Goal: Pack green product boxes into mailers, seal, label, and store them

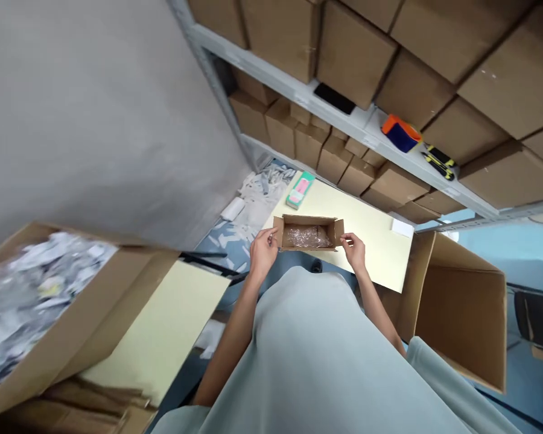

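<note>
A small cardboard box (pixel 310 219) sits at the near edge of the pale table, its top open and its short end flaps folded outward. Inside it lies crinkled clear plastic wrapping (pixel 306 236); what it covers, if anything, is hard to make out. My left hand (pixel 263 248) pinches the box's left end flap between thumb and fingers. At the opposite end, my right hand (pixel 355 249) has its fingertips closed at the right flap.
A green and pink packet (pixel 300 189) and a white box (pixel 402 227) lie on the table (pixel 366 223). Large cartons flank me, one holding paper scraps (pixel 49 283), another standing open (pixel 461 319). Shelves of boxes rise ahead, with a tape roll (pixel 402 133) and cutters (pixel 438 161) on the edge.
</note>
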Motion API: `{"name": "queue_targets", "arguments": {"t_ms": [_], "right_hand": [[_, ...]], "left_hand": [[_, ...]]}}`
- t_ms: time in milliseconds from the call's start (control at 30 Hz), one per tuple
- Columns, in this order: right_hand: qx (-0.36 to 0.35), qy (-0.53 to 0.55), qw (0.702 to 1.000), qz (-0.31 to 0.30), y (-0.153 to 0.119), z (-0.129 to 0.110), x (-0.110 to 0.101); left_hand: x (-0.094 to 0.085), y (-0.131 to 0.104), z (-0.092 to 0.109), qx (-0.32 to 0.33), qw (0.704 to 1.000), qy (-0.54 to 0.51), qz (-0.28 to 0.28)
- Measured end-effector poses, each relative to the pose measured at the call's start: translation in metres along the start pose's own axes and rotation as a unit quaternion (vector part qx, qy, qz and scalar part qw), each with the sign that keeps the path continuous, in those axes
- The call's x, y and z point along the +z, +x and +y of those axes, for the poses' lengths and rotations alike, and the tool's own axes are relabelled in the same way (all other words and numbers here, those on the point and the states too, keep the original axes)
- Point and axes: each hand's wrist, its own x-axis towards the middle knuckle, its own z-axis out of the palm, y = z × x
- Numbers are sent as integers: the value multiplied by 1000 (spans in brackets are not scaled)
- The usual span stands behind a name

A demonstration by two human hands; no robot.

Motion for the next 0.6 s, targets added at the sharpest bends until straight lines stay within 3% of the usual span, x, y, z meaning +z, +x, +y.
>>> {"name": "queue_targets", "arguments": {"t_ms": [167, 300, 433, 600], "right_hand": [[45, 14, 998, 50, 27, 44, -46], [73, 19, 994, 75, 39, 63, -61], [90, 4, 992, 83, 47, 64, -64], [65, -52, 989, 126, 52, 43, -63]], "left_hand": [[76, 47, 47, 33, 995, 46, -85], [111, 71, 68, 62, 989, 62, -122], [120, 88, 75, 72, 983, 67, -153], [107, 120, 65, 59, 987, 37, -146]]}}
